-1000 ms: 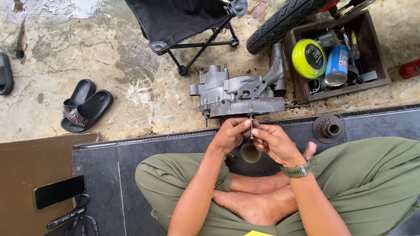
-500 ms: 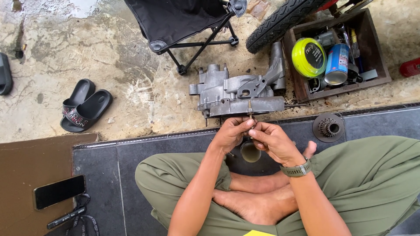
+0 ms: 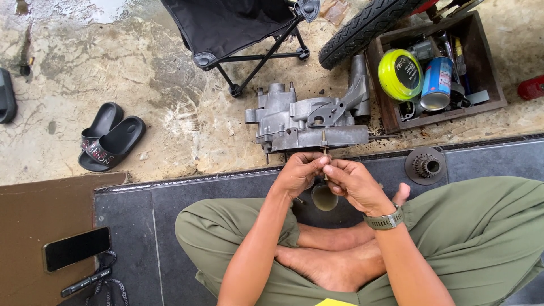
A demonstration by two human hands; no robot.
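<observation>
In the wooden box (image 3: 387, 107): yellow round tub (image 3: 400, 74), blue can (image 3: 437, 83).

A person sits cross-legged on a mat (image 3: 226, 192), both hands meeting above the lap: the left hand (image 3: 297, 173) and the right hand (image 3: 354, 184) touch at the fingertips around a thin rod (image 3: 324, 161) standing upright between them. Just beyond the hands, an engine crankcase (image 3: 309, 122) lies on the concrete floor (image 3: 170, 85) at the mat's far edge. A sprocket (image 3: 425, 165) rests on the mat to the right. Behind it, a wooden crate (image 3: 487, 62) holds a tape roll (image 3: 400, 74) and a can (image 3: 437, 83) side by side. A tyre (image 3: 362, 28) lies beside the crate, a folding chair (image 3: 238, 28) further left. A pair of sandals (image 3: 107, 141) sits on the floor far left, a phone (image 3: 76, 248) at near left.
</observation>
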